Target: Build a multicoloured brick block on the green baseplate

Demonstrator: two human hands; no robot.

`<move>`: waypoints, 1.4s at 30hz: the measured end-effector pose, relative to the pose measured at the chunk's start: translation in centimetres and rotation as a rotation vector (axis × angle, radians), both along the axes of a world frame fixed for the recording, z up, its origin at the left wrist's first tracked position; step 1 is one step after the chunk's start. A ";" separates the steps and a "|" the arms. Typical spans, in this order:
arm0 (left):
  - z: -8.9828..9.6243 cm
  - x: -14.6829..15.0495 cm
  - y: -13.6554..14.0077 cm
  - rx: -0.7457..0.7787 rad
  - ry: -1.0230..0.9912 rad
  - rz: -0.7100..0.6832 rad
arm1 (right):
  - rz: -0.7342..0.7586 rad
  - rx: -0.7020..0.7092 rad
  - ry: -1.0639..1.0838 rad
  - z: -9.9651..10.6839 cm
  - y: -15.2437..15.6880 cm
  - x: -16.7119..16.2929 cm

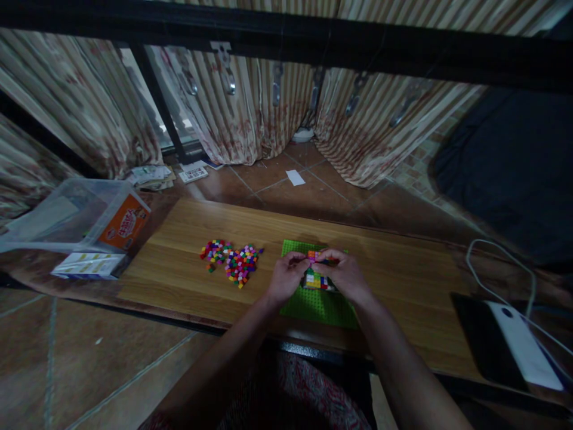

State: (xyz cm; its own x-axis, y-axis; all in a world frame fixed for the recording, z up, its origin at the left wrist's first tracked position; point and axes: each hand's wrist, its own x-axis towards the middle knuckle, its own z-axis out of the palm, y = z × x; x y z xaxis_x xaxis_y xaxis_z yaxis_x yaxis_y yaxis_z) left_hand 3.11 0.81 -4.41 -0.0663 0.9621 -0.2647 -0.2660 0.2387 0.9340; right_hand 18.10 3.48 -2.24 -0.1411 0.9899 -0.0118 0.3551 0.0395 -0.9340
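A green studded baseplate [320, 307] lies on the wooden board before me. On it rests a small build of coloured toy bricks [317, 280], with white, yellow, red and blue showing. My left hand [289, 276] reaches in from the left, thumb and finger pinched at the build's upper part. From the right, my right hand [344, 275] meets it, its fingertips also pinched close. Pink and orange bricks [313, 255] show between the two hands. What each pinch holds is too small and partly hidden to tell. A loose pile of small coloured bricks [242, 263] lies to the left.
A clear plastic bin [67, 239] with an orange label stands at the far left, beside a white box [92, 266]. At the right lie a black-and-white flat device [514, 340] and a white cable [532, 280]. A dark metal bar [286, 30] with hanging hooks crosses above.
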 end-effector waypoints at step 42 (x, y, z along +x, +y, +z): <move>-1.1 -25.1 -5.7 0.051 1.458 0.429 | 0.146 0.276 -0.208 -1.4 -12.0 -8.0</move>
